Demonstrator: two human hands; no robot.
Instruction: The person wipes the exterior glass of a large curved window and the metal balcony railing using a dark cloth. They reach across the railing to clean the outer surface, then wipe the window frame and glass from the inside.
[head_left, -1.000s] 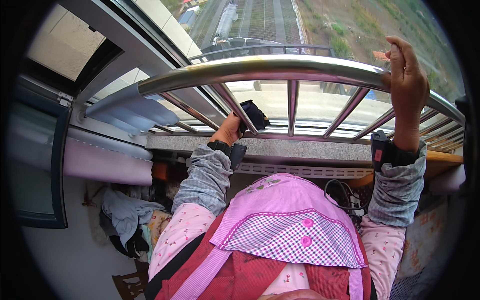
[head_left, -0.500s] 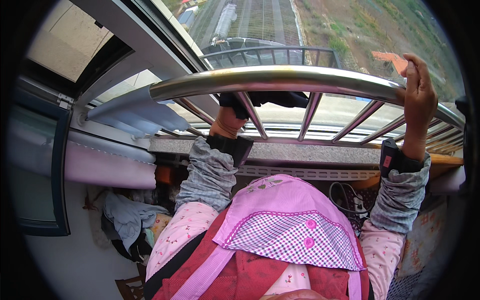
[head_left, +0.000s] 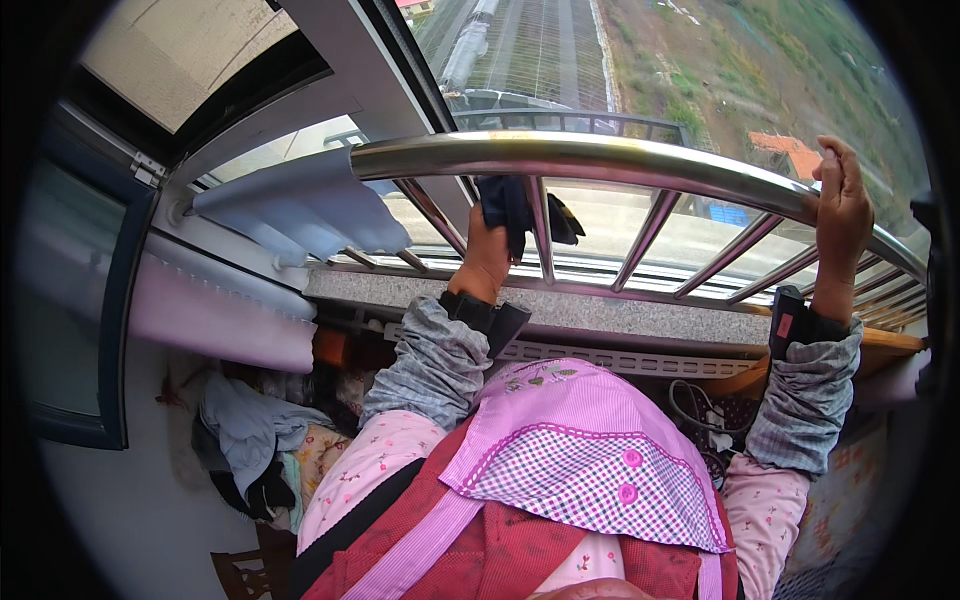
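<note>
A dark navy cloth (head_left: 508, 207) is bunched in my left hand (head_left: 486, 250), just under the metal top rail (head_left: 620, 150). Its fingers are mostly covered by the cloth. Part of the cloth shows on the far side of an upright bar (head_left: 541, 230), so the cloth lies around or against that bar. On the right, my right hand (head_left: 846, 205) is closed on the top rail near its curved end. Black bands with a small box sit on both wrists.
A grey stone sill (head_left: 620, 312) runs below the bars. A light blue curtain (head_left: 300, 205) hangs at the left end of the rail, beside an open dark-framed window sash (head_left: 75, 300). Clothes (head_left: 255, 430) are piled at lower left; a cable (head_left: 690, 400) lies below the sill.
My left hand and the cloth have drawn back toward the bars, and the cloth is more bunched now. The view has shifted slightly. My right hand stays on the rail.
</note>
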